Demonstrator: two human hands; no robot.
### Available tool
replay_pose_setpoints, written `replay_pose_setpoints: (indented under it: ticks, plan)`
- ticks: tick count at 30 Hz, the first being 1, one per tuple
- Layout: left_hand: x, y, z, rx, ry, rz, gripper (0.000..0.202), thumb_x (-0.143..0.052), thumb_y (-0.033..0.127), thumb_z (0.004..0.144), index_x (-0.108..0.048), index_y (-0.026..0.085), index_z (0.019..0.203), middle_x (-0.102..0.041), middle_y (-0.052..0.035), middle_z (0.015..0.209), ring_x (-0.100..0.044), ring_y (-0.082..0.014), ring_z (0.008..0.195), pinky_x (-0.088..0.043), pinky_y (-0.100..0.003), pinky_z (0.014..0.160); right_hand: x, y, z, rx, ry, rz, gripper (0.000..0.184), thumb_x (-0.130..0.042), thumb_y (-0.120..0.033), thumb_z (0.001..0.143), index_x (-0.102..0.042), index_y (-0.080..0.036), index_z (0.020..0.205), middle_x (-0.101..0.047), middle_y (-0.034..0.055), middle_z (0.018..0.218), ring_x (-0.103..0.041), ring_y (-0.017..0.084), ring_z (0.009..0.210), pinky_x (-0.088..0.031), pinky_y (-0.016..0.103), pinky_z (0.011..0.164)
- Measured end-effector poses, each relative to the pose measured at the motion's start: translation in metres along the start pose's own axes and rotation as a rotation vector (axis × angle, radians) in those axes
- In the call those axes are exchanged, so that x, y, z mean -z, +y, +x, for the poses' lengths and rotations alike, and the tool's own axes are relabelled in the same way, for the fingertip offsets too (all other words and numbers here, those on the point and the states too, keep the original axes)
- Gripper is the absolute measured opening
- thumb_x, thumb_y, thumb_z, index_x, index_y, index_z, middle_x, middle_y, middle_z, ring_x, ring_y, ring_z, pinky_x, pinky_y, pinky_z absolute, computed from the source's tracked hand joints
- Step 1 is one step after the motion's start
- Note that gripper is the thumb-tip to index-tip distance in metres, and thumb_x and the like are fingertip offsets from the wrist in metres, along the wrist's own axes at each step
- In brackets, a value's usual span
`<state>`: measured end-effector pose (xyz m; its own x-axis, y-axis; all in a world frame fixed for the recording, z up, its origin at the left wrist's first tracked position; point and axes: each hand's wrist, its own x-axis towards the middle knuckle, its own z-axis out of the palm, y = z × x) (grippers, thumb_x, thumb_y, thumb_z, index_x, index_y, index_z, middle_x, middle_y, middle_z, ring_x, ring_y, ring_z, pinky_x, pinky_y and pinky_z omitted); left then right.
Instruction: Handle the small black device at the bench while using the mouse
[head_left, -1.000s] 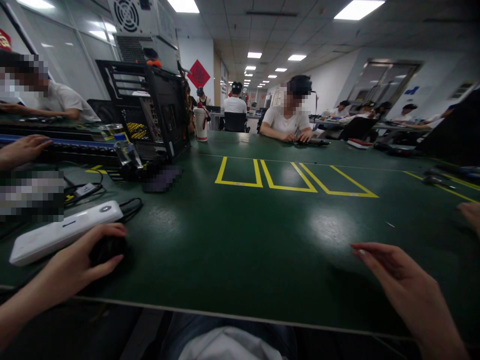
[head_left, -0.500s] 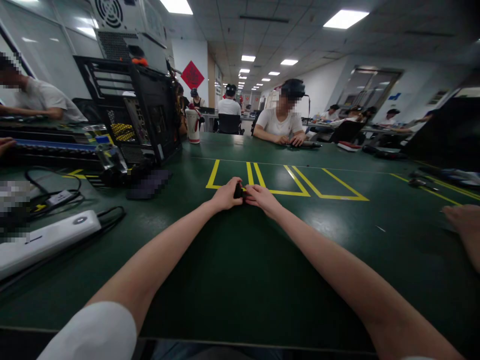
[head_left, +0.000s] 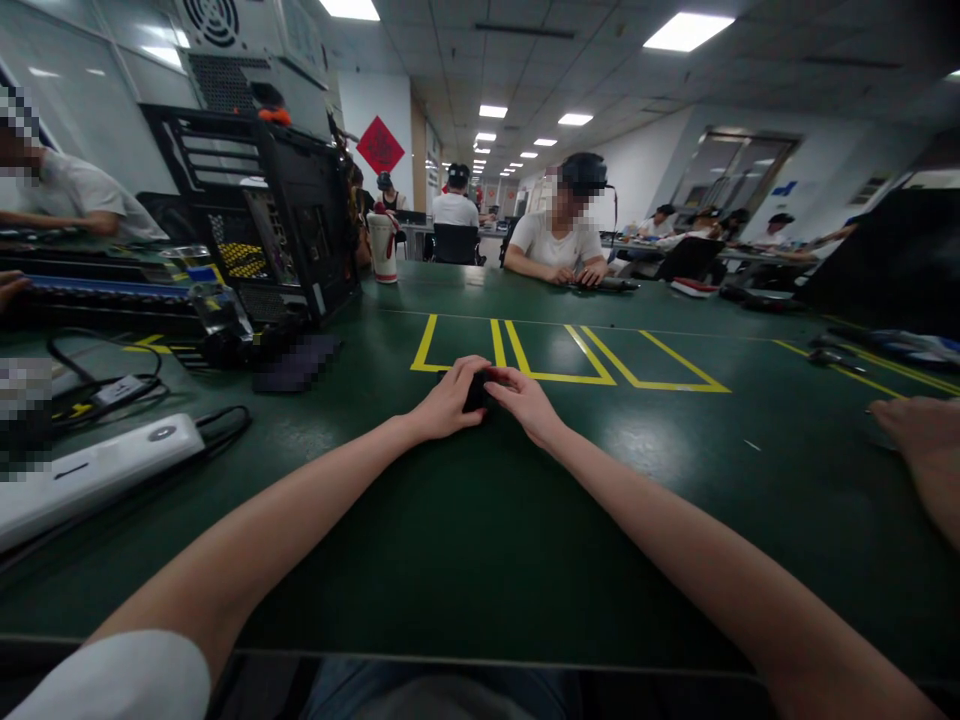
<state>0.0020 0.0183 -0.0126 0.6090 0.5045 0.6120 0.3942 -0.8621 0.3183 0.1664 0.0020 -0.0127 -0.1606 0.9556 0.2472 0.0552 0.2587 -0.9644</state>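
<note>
A small, dark, block-like object (head_left: 475,393) is between my two hands, low over the green table. Its kind cannot be made out. My left hand (head_left: 445,402) is wrapped round it from the left, fingers over the top and thumb below. From the right, my right hand (head_left: 527,404) meets the object's upper right edge with its fingertips pressed together. Whatever those fingertips pinch is hidden. Just beyond both hands, yellow tape outlines (head_left: 555,378) mark the table.
On the left are a white power strip (head_left: 112,470) with cables, a plastic bottle (head_left: 217,305) and a black computer case (head_left: 262,215). A white cup (head_left: 383,248) stands farther back. Another person's hand (head_left: 922,440) rests at the right edge. Someone sits across the table (head_left: 675,450).
My left hand has turned, showing more of the dark object's face toward me. My right fingertips have shifted slightly along its right edge. The view has shifted a little.
</note>
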Motion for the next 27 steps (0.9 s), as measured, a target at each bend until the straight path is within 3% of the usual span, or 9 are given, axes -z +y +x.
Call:
replay_pose_setpoints:
  ticks: [4, 12, 22, 27]
  plan:
    - [-0.0004, -0.0017, 0.0007, 0.027, 0.006, -0.039, 0.065, -0.06, 0.021, 0.067, -0.027, 0.021, 0.122, -0.034, -0.0104, 0.122, -0.035, -0.0244, 0.117, -0.034, -0.043, 0.098, -0.0001, 0.0012, 0.0004, 0.028, -0.009, 0.038, 0.034, -0.058, -0.029, 0.071, -0.055, -0.022, 0.104, -0.057, 0.0037, 0.107, -0.053, 0.016, 0.099, -0.04, 0.036, 0.091]
    - [-0.0005, -0.002, 0.0019, 0.037, 0.032, -0.081, 0.061, -0.063, 0.018, 0.064, -0.032, 0.022, 0.116, -0.044, -0.0064, 0.113, -0.046, -0.021, 0.105, -0.04, -0.038, 0.091, 0.0017, -0.0002, 0.0002, 0.057, -0.03, 0.039, 0.024, -0.061, -0.022, 0.068, -0.057, -0.019, 0.092, -0.059, 0.0018, 0.094, -0.056, 0.014, 0.09, -0.041, 0.033, 0.088]
    - [-0.0004, -0.0025, 0.0024, 0.056, 0.052, -0.073, 0.061, -0.063, 0.016, 0.061, -0.034, 0.02, 0.115, -0.044, -0.0061, 0.111, -0.046, -0.0206, 0.105, -0.04, -0.037, 0.09, 0.0063, 0.0026, 0.0031, 0.131, -0.105, -0.034, 0.024, -0.061, -0.022, 0.067, -0.053, -0.02, 0.09, -0.058, 0.0008, 0.094, -0.055, 0.014, 0.093, -0.04, 0.035, 0.091]
    - [-0.0014, -0.0029, 0.0029, 0.066, 0.059, -0.073, 0.06, -0.063, 0.016, 0.061, -0.035, 0.02, 0.115, -0.045, -0.0062, 0.111, -0.046, -0.0208, 0.105, -0.04, -0.037, 0.091, 0.0048, 0.0011, -0.0001, 0.101, -0.101, 0.005, 0.024, -0.063, -0.024, 0.066, -0.052, -0.021, 0.087, -0.058, -0.0003, 0.092, -0.056, 0.014, 0.091, -0.042, 0.034, 0.088]
